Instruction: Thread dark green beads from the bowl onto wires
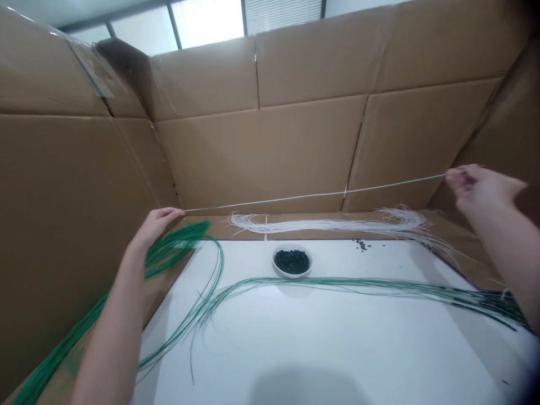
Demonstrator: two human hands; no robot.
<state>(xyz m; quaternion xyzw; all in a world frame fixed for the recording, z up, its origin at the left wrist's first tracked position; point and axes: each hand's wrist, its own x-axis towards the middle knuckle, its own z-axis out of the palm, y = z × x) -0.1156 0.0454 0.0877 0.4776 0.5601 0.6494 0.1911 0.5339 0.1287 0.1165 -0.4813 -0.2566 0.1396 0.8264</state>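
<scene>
Left hand: I hold my left hand (155,226) with thumb and fingertips pressed together, no gap visible, pinching one end of the thin strand.
Right hand: I hold my right hand (483,188) with fingers curled in toward the thumb, gripping the strand near its other end; the exact finger contact is too blurred to tell.
Strand: My thin strand (312,195) is pale green, stretched nearly straight between both hands, and rises slightly toward my right.
Strand position: I hold it raised, in front of the cardboard wall (253,152); in view it passes above the white strands (312,226).
Green strands, table: I see a loose bundle of green strands (358,283) across the white table (337,337), dark at its right end.
Green bundle, left: My left forearm passes in front of a brighter green bundle (169,253).
Bowl: A white bowl (294,275) filled with small black pieces (292,261) stands between my forearms.
Loose pieces: I see scattered black bits (361,245) right of the bowl.
</scene>
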